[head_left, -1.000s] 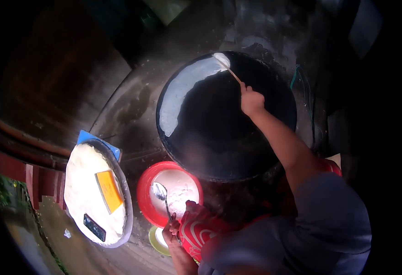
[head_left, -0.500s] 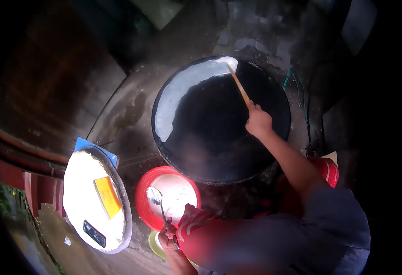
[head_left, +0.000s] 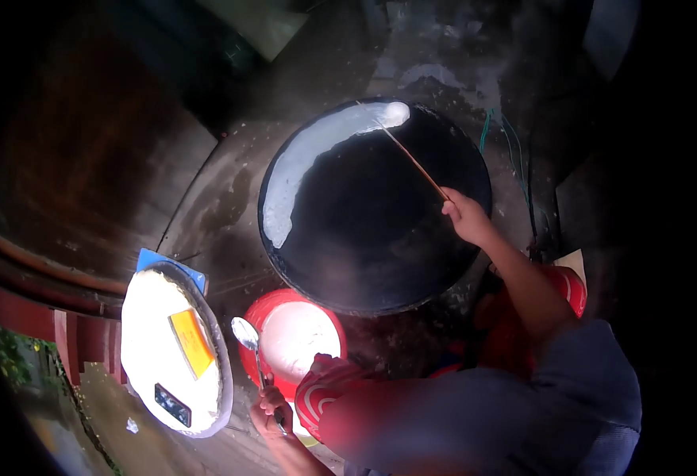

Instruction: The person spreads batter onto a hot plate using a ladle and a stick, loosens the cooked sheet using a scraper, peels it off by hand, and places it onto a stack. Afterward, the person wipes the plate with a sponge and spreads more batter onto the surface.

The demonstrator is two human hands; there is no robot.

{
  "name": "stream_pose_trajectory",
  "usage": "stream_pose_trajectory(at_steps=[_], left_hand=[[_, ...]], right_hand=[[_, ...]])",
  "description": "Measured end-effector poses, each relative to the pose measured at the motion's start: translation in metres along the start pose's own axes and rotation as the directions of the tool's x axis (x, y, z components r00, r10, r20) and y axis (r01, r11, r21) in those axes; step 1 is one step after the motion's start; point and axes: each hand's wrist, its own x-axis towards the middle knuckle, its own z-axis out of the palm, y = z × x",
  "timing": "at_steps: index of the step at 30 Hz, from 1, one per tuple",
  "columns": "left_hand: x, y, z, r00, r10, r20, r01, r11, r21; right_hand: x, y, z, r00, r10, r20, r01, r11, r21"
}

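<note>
My right hand is wrapped round a thin wooden spreader. Its far end meets a curved band of white batter along the upper left of a large round black griddle. A thicker blob of batter sits at the band's leading end, just past the spreader tip. Lower down, my left hand grips a large metal spoon by its handle. The spoon's bowl is smeared white and hovers by the left rim of a red basin holding white batter.
Left of the basin stands a round pale stack bearing a yellow packet and a phone. A blue board pokes out behind it. Green cords hang right of the griddle. Part of a green dish shows under the basin.
My right hand has shifted slightly right, and the spreader has turned edge-on, its tip moving left behind the batter blob. My left hand and the spoon have moved left, away from over the basin.
</note>
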Motion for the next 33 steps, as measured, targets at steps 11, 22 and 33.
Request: stream_pose_trajectory(at_steps=[11,22,33], left_hand=[[0.011,-0.031,0.021,0.998,-0.058,0.001,0.058,0.998,0.006],[0.03,-0.009,-0.006,0.987,-0.01,-0.158,0.019,0.998,0.053],[0.034,-0.009,-0.017,0.991,0.039,-0.13,-0.015,0.984,0.179]], right_hand=[[0.101,0.021,-0.032,0.86,0.401,0.316,-0.51,0.69,0.514],[0.088,-0.003,-0.044,0.876,0.409,0.254,-0.482,0.743,0.464],[0.085,0.03,-0.009,0.927,0.375,0.017,-0.374,0.919,0.122]])
